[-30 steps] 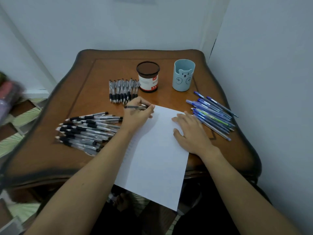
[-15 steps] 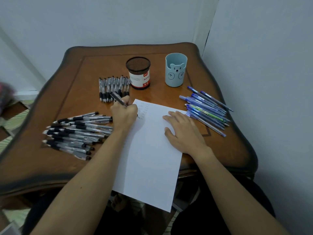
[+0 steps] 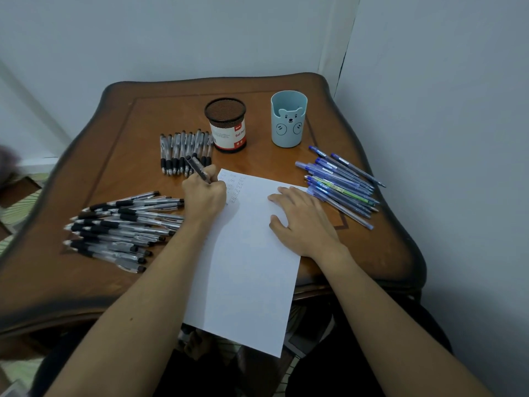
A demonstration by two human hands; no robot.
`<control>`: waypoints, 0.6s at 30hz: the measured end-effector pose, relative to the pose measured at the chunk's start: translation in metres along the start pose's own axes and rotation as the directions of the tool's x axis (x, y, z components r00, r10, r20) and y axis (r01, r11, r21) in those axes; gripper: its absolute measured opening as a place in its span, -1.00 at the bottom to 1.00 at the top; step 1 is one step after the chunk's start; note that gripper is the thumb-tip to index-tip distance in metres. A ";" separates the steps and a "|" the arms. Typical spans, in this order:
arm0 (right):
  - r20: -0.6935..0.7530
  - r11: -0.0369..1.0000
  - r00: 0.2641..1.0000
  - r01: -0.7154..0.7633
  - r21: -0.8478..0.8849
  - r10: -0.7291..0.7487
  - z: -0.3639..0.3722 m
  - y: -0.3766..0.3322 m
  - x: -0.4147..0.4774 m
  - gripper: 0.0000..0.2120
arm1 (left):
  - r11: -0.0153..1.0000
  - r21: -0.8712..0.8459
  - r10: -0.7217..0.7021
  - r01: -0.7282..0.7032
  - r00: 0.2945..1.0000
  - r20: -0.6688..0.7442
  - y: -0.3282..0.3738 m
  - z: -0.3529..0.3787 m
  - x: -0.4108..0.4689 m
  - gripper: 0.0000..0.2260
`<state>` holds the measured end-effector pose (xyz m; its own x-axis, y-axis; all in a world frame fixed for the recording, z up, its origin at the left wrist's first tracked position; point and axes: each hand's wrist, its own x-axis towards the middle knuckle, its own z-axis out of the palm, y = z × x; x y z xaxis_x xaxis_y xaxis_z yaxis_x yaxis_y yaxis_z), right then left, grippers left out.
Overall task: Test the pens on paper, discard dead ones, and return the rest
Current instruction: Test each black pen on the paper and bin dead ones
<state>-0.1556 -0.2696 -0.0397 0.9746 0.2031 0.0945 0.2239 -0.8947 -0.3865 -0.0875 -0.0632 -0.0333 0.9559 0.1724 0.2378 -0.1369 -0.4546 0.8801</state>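
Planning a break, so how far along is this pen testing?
Partway, it seems. Done: several scribbles mark the top of the paper. In hand: the left hand grips a black pen beside them while the right hand presses the paper flat. Left: a pile of black pens, the blue pens, and no pens stand in the mesh holder or blue cup yet.

Paper (image 3: 252, 253) centre on table (image 3: 86, 282); pen piles (image 3: 123, 227) left, right, behind-left; 2 cups (image 3: 226, 124) behind paper.

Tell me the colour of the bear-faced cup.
The cup is pale blue; head view shows it best.
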 end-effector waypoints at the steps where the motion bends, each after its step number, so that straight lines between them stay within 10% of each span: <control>1: -0.002 1.000 1.000 0.000 0.001 0.000 0.000 0.000 0.000 -0.54 | 1.000 0.010 -0.005 0.005 1.000 -0.009 -0.002 0.000 0.001 -0.88; 18: 0.011 1.000 1.000 -0.011 0.011 0.011 0.000 -0.001 0.002 -0.54 | 0.997 0.035 0.075 -0.076 0.997 0.016 0.000 0.000 -0.001 -0.74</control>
<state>-0.1542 -0.2686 -0.0392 0.9769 0.1980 0.0805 0.2136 -0.8926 -0.3971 -0.0881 -0.0634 -0.0332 0.9469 0.1239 0.2967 -0.1995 -0.4970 0.8445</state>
